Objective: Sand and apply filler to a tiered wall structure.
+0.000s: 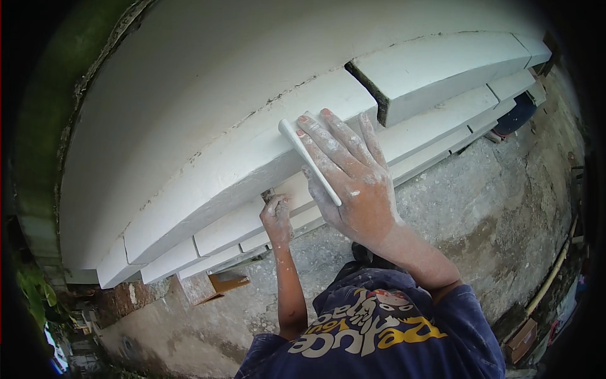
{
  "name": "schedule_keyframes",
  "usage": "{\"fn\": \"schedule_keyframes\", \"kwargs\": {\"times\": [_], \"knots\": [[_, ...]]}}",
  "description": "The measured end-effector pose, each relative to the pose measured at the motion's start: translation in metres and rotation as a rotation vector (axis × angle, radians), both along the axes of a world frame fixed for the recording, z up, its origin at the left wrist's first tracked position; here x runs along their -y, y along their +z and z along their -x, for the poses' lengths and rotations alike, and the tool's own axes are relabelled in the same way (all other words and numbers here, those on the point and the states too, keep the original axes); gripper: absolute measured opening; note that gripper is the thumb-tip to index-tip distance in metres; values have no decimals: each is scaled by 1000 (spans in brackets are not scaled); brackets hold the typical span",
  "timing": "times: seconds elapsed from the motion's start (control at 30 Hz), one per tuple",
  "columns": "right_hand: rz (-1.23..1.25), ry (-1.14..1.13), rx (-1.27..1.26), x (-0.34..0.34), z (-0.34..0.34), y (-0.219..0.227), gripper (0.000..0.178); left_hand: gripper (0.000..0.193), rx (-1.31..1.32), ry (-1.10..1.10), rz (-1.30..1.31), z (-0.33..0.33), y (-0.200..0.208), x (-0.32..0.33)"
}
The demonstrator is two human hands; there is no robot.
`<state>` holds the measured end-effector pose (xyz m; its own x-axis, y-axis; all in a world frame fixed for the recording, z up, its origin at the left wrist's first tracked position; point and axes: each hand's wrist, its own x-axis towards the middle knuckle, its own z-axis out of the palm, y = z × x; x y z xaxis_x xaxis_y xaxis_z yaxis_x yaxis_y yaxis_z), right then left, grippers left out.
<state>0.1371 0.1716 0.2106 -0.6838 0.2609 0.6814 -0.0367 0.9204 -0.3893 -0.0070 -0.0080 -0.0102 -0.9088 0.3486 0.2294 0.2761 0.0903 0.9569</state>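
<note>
My right hand (356, 167), coated in white powder, presses on a pale layered block ledge (252, 151). Its fingers stretch over a thin white flat piece (309, 161) like a scraper sheet, while the thumb lies on the opposite face, so the piece is gripped between them. Just below the ledge's lower edge, my left hand (276, 218) is closed around a small dark, flat-ended tool (267, 194). Most of that tool is hidden by the fingers, and its exact kind cannot be made out.
A dark gap (369, 91) splits the top white layer right of my hand. Stepped white layers continue beneath it. Stained concrete floor (467, 215) stretches below. An open cardboard box (205, 287) sits under the ledge, and a dark blue container (516, 115) stands at far right.
</note>
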Motion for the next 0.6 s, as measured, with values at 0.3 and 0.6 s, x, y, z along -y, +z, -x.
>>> {"fn": "schedule_keyframes", "kwargs": {"times": [0.3, 0.6], "knots": [[16, -203, -184, -29, 17, -76, 75, 13, -154, 16, 112, 2, 5, -2], [7, -123, -373, -23, 44, -153, 60, 13, 32, 90, 119, -7, 8, -5]]}}
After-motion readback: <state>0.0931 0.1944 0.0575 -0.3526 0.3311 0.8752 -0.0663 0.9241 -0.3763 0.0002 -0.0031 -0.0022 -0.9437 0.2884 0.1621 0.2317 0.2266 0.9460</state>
